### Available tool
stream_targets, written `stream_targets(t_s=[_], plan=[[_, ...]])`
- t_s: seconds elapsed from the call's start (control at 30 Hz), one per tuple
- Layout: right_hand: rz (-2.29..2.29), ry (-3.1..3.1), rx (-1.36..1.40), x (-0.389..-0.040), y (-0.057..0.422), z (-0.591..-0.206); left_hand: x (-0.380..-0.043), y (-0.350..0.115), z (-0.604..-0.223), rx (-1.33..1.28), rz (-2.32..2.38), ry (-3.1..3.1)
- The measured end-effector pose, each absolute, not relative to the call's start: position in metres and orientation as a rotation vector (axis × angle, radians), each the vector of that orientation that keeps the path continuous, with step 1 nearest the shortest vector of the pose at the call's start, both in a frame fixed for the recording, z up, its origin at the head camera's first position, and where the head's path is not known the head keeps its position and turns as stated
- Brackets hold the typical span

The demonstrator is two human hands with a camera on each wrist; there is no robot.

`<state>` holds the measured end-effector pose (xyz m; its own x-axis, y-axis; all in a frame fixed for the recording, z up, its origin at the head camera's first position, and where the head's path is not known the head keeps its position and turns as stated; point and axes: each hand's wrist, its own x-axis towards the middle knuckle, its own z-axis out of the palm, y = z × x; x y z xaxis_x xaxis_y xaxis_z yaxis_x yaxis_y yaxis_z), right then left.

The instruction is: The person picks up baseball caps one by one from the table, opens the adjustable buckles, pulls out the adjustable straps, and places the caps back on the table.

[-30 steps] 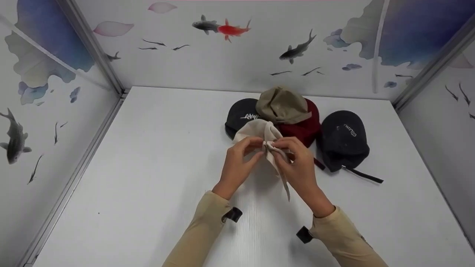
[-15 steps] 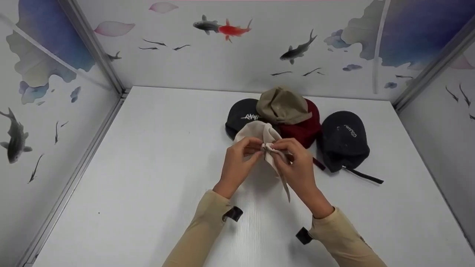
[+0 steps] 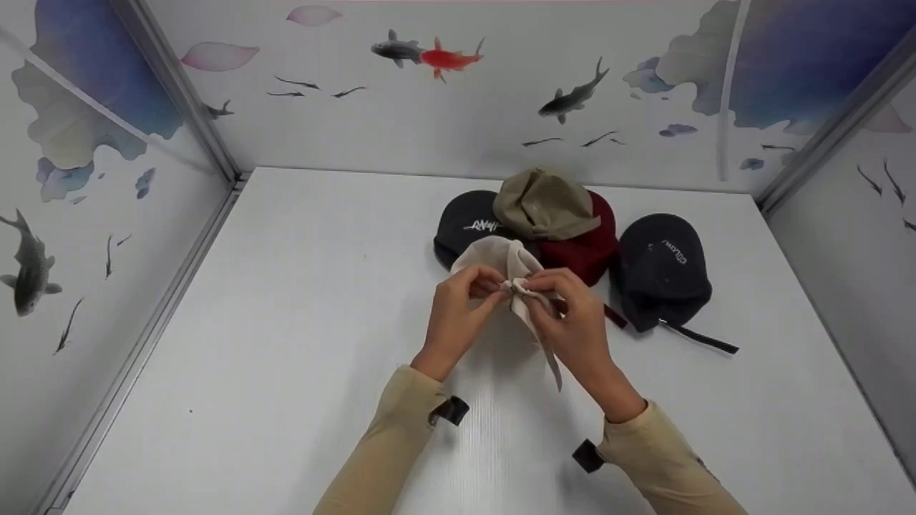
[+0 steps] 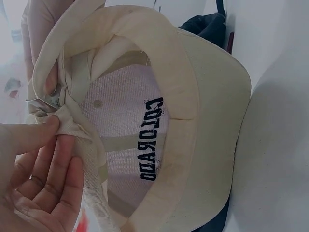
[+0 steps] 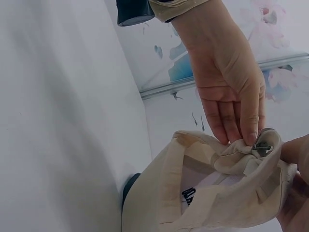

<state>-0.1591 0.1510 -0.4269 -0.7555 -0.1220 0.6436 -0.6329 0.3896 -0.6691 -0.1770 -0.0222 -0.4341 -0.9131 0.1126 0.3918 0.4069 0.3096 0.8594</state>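
Both hands work at the back strap of a cream baseball cap [image 3: 486, 254], lifted in front of the other caps. The left hand [image 3: 454, 315] pinches the strap between thumb and fingertips beside a small metal buckle [image 5: 263, 149]. On the other side, the right hand [image 3: 578, 322] pinches the strap with thumb and index finger. In the left wrist view the cap's inside faces the camera, with dark reversed lettering [image 4: 150, 140] on the lining and the brim [image 4: 219, 125] beyond. Part of the right hand is hidden behind the strap there.
Behind the held cap lie a black cap [image 3: 465, 214] with white lettering, a khaki cap [image 3: 547, 204] and a dark red cap [image 3: 590, 250], overlapping. Further right is another black cap [image 3: 662, 265], its strap trailing. Printed walls [image 3: 322, 136] enclose the white table [image 3: 286, 322].
The cream cap and the fingertips at its strap have dropped slightly towards the person. Both hands keep their pinch, and the other caps stay where they were.
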Motion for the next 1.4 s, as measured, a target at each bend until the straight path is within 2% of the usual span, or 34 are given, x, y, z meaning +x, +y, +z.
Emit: stream_targets(t_s=[1.4], plan=[[1.448, -2.130, 0.663, -0.1565, 0.1526, -0.4243, -0.1831, -0.0288, -0.4303, -0.485, -1.323, -2.414]])
